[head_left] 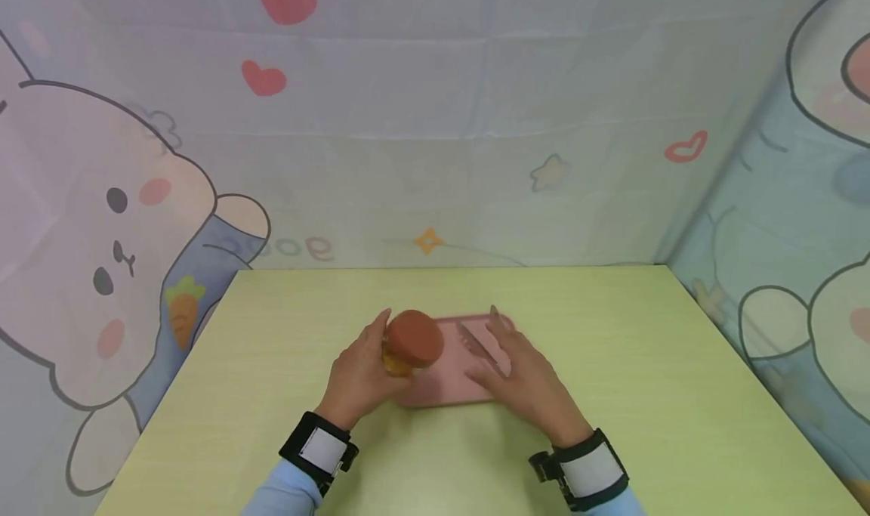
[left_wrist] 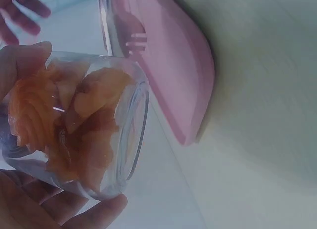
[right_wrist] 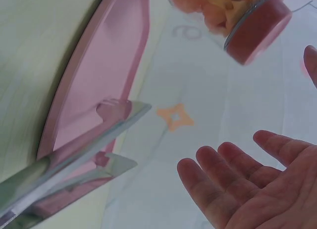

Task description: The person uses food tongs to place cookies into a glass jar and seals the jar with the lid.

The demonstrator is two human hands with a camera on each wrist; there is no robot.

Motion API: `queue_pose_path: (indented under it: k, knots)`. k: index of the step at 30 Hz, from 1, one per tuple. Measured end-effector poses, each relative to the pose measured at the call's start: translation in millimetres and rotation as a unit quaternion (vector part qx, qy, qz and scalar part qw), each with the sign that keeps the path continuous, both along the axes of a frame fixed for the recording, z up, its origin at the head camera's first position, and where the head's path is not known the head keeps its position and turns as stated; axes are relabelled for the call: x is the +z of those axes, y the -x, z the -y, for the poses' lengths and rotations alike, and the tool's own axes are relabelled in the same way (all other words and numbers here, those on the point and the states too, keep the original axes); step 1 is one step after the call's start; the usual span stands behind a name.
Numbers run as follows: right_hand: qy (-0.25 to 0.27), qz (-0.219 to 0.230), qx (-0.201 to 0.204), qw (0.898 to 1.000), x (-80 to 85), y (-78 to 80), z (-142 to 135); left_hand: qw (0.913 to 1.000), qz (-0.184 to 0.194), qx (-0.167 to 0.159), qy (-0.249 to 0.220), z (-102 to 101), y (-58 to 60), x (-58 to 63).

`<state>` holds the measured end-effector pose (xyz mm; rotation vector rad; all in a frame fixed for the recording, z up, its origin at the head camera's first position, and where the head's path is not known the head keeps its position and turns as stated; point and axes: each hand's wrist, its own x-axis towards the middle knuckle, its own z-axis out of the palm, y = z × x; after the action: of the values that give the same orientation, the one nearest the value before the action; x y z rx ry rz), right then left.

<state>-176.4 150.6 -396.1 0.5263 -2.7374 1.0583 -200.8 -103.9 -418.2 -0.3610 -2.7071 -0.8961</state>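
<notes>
My left hand (head_left: pixel 363 376) grips a clear glass jar (left_wrist: pixel 94 125) with a reddish-brown lid (head_left: pixel 414 340). Orange pieces (left_wrist: pixel 91 102) fill much of the jar, which is held tilted at the left end of a pink tray (head_left: pixel 442 384). On that tray lie shiny metal tongs (head_left: pixel 481 347) with a slotted, fork-like end. Over the tray's right side is my right hand (head_left: pixel 519 372), its fingers (right_wrist: pixel 242 164) spread and holding nothing. In the right wrist view the fingers stand apart from the tongs.
The tray rests on a pale yellow-green table (head_left: pixel 646 380). Behind the table hangs a printed cloth backdrop (head_left: pixel 421 85), and another printed cloth (head_left: pixel 782 221) stands along the right side.
</notes>
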Motion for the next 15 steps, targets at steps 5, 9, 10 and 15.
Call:
queue_pose_path:
  k: [5, 9, 10, 15]
  knots:
    - [0.000, 0.012, -0.022, 1.000, 1.8, 2.3, -11, 0.9989, -0.013, 0.009, -0.043, 15, 9.1, -2.7]
    - [0.001, 0.013, -0.036, 0.999, 3.9, 3.4, -20, 0.9961, -0.014, 0.020, -0.085, 26, 16.2, -8.1]
    - [0.000, 0.014, -0.039, 0.999, 4.2, 3.3, -21, 0.9953, -0.012, 0.023, -0.094, 28, 17.7, -9.7]
    - [-0.016, 0.022, -0.050, 0.998, 4.1, 3.6, -30, 0.9913, 0.006, 0.039, -0.125, 38, 22.7, -16.7]
